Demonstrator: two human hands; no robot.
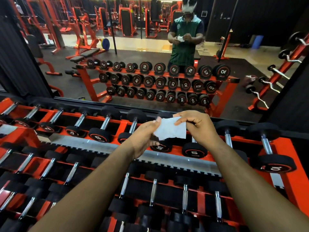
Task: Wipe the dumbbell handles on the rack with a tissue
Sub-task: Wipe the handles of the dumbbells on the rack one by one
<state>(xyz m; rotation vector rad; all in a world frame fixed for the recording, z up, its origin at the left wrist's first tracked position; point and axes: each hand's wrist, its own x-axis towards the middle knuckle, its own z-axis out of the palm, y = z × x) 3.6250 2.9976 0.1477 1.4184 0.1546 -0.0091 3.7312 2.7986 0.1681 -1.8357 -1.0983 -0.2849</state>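
A white tissue (pixel 170 128) is stretched between both hands above the top tier of the red rack (pixel 291 158). My left hand (pixel 143 137) pinches its left edge, and my right hand (pixel 199 126) pinches its upper right edge. Below the tissue lie black dumbbells with chrome handles, such as the handle (pixel 133 127) just left of my left hand and the handle (pixel 228 138) right of my right hand. A dumbbell marked 5 (pixel 194 150) sits under my right wrist. Lower tiers hold several more dumbbells, and my forearms cover some of them.
A large wall mirror (pixel 150 52) stands right behind the rack and reflects the rack, a person and the red gym machines. A red stand with curl bars (pixel 274 81) shows at the right of the reflection. A 10 dumbbell (pixel 274 164) ends the top tier.
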